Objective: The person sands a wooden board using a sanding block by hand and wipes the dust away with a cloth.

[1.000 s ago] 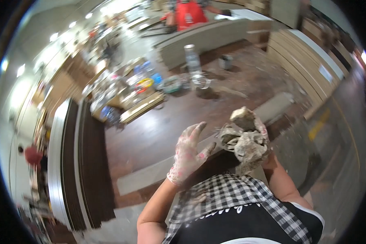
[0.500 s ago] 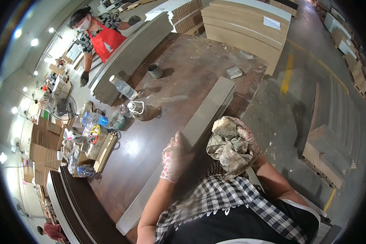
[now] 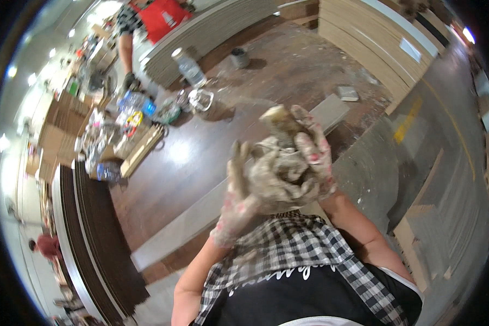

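My right hand [image 3: 316,149], in a stained white glove with pink dots, is closed on a crumpled, dirty cloth [image 3: 282,176] in front of my chest. My left hand [image 3: 236,201], gloved alike, is against the cloth's left side, its fingers stretched upward and apart. Both hands are somewhat blurred. Beneath them a long grey board [image 3: 182,228] lies diagonally across the brown table [image 3: 174,187]; the hands and cloth hide its middle. Its far end shows beyond my right hand.
A clear bottle [image 3: 189,68], a dark cup [image 3: 239,58] and a jug with a pale handle [image 3: 202,100] stand on the table. A small block [image 3: 348,93] lies at the far right. Board stacks [image 3: 375,38] stand behind. A co-worker in a red apron [image 3: 162,20] is across the table.
My left hand has left the board and come up to the cloth. My right hand has moved left with the cloth. The view has shifted, so the table things appear farther right.
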Demonstrator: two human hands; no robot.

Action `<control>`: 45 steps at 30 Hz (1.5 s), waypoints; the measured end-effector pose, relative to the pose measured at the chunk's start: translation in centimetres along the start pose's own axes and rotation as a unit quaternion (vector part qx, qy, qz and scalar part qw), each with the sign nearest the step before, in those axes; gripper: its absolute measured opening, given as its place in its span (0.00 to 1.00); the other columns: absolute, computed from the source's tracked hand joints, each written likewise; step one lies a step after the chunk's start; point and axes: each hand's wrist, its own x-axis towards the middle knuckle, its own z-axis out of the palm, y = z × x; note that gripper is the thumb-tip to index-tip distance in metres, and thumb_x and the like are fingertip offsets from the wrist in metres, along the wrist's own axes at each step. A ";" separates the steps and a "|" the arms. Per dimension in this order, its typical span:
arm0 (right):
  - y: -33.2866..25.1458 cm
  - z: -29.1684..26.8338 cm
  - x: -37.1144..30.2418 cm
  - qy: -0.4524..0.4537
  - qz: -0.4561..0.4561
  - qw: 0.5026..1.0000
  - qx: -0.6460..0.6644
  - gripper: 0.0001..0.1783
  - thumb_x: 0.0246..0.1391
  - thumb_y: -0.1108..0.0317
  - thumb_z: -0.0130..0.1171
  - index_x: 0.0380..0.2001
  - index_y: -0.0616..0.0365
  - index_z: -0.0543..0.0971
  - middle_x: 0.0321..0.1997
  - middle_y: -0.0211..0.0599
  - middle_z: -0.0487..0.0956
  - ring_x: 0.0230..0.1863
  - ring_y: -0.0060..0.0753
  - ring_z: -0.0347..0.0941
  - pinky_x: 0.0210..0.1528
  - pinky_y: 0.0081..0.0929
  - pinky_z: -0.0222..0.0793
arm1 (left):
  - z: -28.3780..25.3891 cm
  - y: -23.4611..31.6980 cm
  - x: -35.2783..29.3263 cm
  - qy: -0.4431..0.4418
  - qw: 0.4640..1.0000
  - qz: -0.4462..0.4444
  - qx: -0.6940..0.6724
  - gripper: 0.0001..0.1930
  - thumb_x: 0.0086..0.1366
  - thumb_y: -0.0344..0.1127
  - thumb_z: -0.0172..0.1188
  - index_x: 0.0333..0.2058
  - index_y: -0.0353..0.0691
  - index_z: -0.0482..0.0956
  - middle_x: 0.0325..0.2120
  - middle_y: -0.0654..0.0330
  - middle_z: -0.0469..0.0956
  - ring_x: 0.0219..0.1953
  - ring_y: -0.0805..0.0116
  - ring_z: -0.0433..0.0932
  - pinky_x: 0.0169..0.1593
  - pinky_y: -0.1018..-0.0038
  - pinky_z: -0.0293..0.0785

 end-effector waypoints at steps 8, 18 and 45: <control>0.4 0.5 2.6 -0.191 -0.071 0.929 -0.310 0.27 0.57 0.79 0.63 0.60 0.55 0.75 0.61 0.36 0.75 0.59 0.31 0.74 0.63 0.28 0.69 | -5.4 0.2 -6.1 0.140 0.983 -0.114 0.025 0.17 0.58 0.29 0.65 0.48 0.35 0.80 0.50 0.58 0.81 0.51 0.69 0.79 0.58 0.70 0.75; 6.0 6.5 1.5 -0.371 -0.084 0.750 -0.541 0.23 0.45 0.75 0.69 0.49 0.57 0.81 0.47 0.41 0.82 0.51 0.45 0.77 0.56 0.39 0.73 | -15.2 4.2 -17.3 0.114 0.757 0.110 0.634 0.07 0.45 0.38 0.71 0.25 0.57 0.82 0.30 0.69 0.81 0.43 0.59 0.79 0.53 0.52 0.74; 25.7 39.5 -11.3 -0.749 -0.174 0.547 -0.333 0.22 0.48 0.64 0.71 0.50 0.45 0.84 0.46 0.41 0.79 0.46 0.46 0.77 0.48 0.41 0.75 | -23.9 -1.0 -22.9 0.010 0.915 0.121 0.385 0.31 0.46 0.32 0.67 0.54 0.41 0.76 0.50 0.54 0.79 0.61 0.48 0.73 0.67 0.53 0.66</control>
